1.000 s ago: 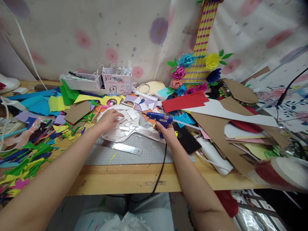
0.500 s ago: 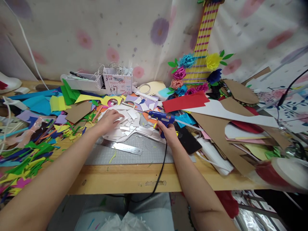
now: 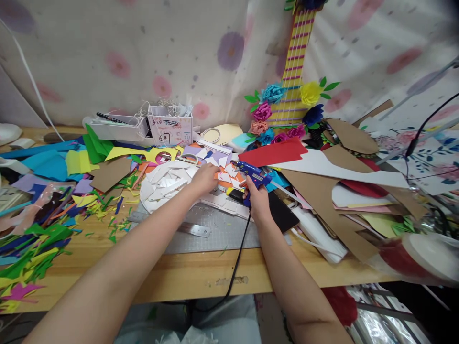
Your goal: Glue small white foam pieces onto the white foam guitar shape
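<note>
My right hand (image 3: 258, 200) is wrapped round the handle of a blue glue gun (image 3: 253, 173), its nozzle pointing left over paper scraps. A translucent glue stick (image 3: 285, 189) sticks out behind it. With fingers curled together, my left hand (image 3: 205, 180) reaches down at the right edge of a white round piece (image 3: 152, 188) covered in overlapping white pieces. Loose white scraps (image 3: 223, 162) lie just beyond its fingertips. Whatever those fingers pinch is hidden. Beneath my left forearm, a metal ruler (image 3: 195, 229) rests on a grey cutting mat (image 3: 218, 234).
Coloured paper strips (image 3: 43, 234) are heaped at the left. White boxes (image 3: 170, 126) stand at the back. A paper-flowered yellow guitar shape (image 3: 292, 71) leans on the curtain. Brown cardboard (image 3: 322, 200), a black phone (image 3: 283, 210) and the gun's cable (image 3: 238, 263) lie to the right.
My left hand has moved right, from over the white round piece to the scraps at its edge. The glue gun has shifted slightly right and its nozzle is raised. The view has shifted a little.
</note>
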`<control>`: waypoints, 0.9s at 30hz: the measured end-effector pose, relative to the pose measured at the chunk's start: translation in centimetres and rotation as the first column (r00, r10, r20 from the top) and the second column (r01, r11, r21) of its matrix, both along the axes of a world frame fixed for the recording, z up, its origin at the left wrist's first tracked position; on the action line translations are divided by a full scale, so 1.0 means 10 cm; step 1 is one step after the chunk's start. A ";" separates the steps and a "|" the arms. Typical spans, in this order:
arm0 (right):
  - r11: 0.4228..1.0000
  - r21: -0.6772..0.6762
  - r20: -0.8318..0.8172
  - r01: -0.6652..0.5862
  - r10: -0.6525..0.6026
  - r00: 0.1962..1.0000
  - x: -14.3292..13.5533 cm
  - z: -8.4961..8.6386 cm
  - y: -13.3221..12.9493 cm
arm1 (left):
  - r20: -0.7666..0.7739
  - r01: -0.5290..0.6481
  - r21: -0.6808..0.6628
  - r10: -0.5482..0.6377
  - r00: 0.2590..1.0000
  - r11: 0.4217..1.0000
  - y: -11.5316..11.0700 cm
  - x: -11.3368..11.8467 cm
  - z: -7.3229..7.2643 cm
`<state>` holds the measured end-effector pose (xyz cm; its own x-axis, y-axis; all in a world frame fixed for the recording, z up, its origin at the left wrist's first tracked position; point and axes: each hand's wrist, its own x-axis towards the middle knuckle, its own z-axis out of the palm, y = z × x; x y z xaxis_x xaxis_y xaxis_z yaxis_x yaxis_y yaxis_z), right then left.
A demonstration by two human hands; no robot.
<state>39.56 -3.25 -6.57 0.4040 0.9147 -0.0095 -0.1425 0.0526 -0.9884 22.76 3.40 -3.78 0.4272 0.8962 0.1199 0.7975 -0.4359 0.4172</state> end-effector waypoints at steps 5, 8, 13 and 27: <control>1.000 0.024 -0.034 0.019 -0.018 0.999 0.00 0.04 -0.01 | -0.134 0.029 -0.029 -0.033 0.991 0.999 0.18 0.31 -0.15; 0.999 0.032 -0.035 0.024 -0.023 0.999 0.00 0.06 -0.01 | -0.151 -0.008 -0.033 0.003 0.989 0.999 0.24 0.32 -0.19; 1.000 0.014 0.007 0.008 -0.008 1.000 -0.01 0.07 -0.02 | -0.129 -0.076 -0.059 0.068 0.989 0.995 0.18 0.19 -0.14; 0.989 -0.014 0.060 -0.150 0.150 0.987 -0.09 -0.04 -0.05 | 0.735 0.014 -0.574 0.509 0.448 0.818 -0.31 -0.57 0.23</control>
